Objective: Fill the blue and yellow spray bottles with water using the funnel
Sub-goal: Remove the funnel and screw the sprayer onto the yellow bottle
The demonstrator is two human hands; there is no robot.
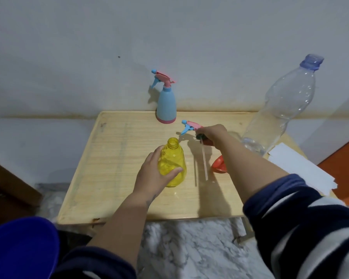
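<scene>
The yellow spray bottle (172,158) stands uncapped near the middle of the wooden table (113,158), and my left hand (153,174) grips its body. My right hand (213,134) holds the pink and blue spray head (189,126) just above the table, its long dip tube (204,164) slanting down toward me. The blue spray bottle (166,105) stands at the table's far edge with its own spray head on. An orange-red funnel (219,165) lies on the table, partly hidden by my right forearm.
A tall clear plastic water bottle (280,109) with a blue neck ring stands at the right, holding some water. White paper sheets (302,168) lie at the table's right edge. A dark blue basin (18,248) sits at the lower left. The wall runs directly behind the table.
</scene>
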